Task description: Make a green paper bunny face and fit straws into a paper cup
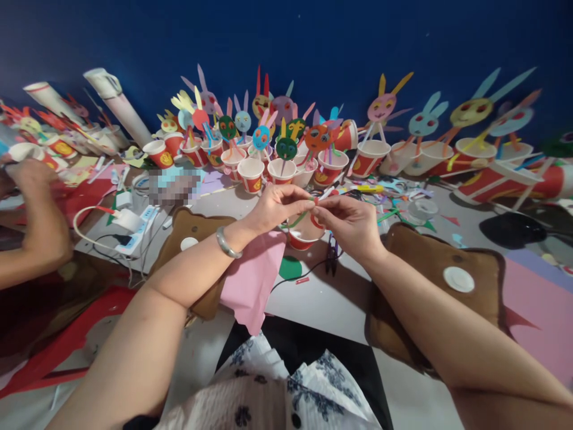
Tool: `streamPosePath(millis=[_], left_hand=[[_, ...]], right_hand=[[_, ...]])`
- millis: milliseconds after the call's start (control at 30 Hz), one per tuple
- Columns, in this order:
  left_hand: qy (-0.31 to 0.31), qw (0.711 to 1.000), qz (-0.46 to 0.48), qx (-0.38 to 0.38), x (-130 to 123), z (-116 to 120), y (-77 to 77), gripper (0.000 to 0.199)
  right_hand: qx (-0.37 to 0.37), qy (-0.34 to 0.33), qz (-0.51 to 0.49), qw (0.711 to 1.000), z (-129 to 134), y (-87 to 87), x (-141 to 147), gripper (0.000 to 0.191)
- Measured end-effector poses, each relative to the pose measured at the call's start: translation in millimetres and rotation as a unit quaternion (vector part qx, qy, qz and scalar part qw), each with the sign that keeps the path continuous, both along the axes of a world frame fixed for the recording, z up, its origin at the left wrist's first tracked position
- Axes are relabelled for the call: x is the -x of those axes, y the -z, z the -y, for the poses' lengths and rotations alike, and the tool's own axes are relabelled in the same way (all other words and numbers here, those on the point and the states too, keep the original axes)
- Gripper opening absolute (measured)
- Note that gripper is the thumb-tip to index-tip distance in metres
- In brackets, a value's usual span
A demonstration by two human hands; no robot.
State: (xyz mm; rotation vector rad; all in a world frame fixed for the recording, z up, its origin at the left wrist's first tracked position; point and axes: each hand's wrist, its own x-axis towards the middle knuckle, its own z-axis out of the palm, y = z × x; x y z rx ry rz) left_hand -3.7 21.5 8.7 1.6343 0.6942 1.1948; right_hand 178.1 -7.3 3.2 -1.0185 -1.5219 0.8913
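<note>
My left hand (pixel 282 206) and my right hand (pixel 351 222) meet over the table, fingertips pinched close together. Between them shows a small red piece (pixel 316 202), too small to name exactly, with my right fingers on it. A narrow green paper strip (pixel 295 223) runs down from my left fingertips. Just below, a red and white paper cup (pixel 302 240) stands partly hidden by both hands. Beside it on the table lie a green paper circle (pixel 290 268), pink paper (pixel 253 275) and dark-handled scissors (pixel 332 257).
Paper cups (pixel 282 170) topped with paper rabbit heads line the blue wall. Brown cushions (pixel 441 286) lie under my forearms. A power strip (pixel 138 230) with cables is at left, near another person's arm (pixel 40 221). Paper scraps and a black mouse (pixel 513 230) lie right.
</note>
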Motion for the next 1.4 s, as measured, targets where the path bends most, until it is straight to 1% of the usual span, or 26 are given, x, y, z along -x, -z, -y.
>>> streamPosePath(millis=[133, 300, 433, 600, 667, 733, 800, 867, 900, 967, 1033, 1133, 1267, 1400], left_hand=[[-0.005, 1.000, 0.014, -0.015, -3, 1, 1.6, 0.030], [-0.013, 0.999, 0.027, -0.014, -5, 3, 3.4, 0.028], [-0.030, 0.999, 0.030, -0.023, -5, 4, 2.6, 0.024], [-0.060, 0.998, 0.019, -0.028, -8, 7, 0.0, 0.031], [-0.069, 0.997, 0.021, -0.027, -9, 8, -0.7, 0.033], [-0.083, 0.996, 0.031, -0.021, -7, 7, -2.4, 0.032], [-0.109, 0.993, 0.043, -0.021, 1, 3, -6.3, 0.031], [-0.142, 0.988, 0.046, -0.032, 14, -5, -12.4, 0.028], [-0.165, 0.984, 0.053, -0.038, 21, -10, -16.0, 0.028], [-0.222, 0.971, 0.066, -0.058, 37, -22, -22.8, 0.028], [-0.287, 0.952, 0.071, -0.080, 51, -32, -27.6, 0.026], [-0.334, 0.936, 0.029, -0.112, 64, -44, -29.5, 0.025], [-0.357, 0.928, -0.021, -0.104, 74, -54, -24.2, 0.021], [-0.357, 0.930, -0.044, -0.081, 75, -61, -14.1, 0.017]], right_hand=[[-0.018, 0.006, -0.003, 1.000, -3, 5.9, 0, 0.015], [-0.063, 0.010, 0.031, 0.997, 1, 4.9, 2, 0.013], [-0.070, 0.009, 0.036, 0.997, 2, 5.7, 3, 0.016], [-0.085, -0.001, 0.038, 0.996, 2, 8.9, 5, 0.020], [-0.106, -0.002, 0.040, 0.994, 1, 9.1, 5, 0.021], [-0.140, 0.015, 0.044, 0.989, 0, 8.5, 4, 0.021], [-0.183, 0.058, 0.046, 0.980, -2, 7.5, 2, 0.019], [-0.218, 0.104, 0.040, 0.970, -5, 6.8, 0, 0.017], [-0.228, 0.118, 0.037, 0.966, -6, 6.9, -1, 0.017], [-0.229, 0.125, 0.038, 0.965, -8, 7.6, -2, 0.016], [-0.215, 0.116, 0.051, 0.968, -8, 8.8, -2, 0.015], [-0.196, 0.107, 0.070, 0.972, -6, 9.8, 0, 0.013], [-0.185, 0.085, 0.094, 0.975, -4, 11.0, 2, 0.011], [-0.158, 0.027, 0.120, 0.980, -4, 16.6, 5, 0.008]])
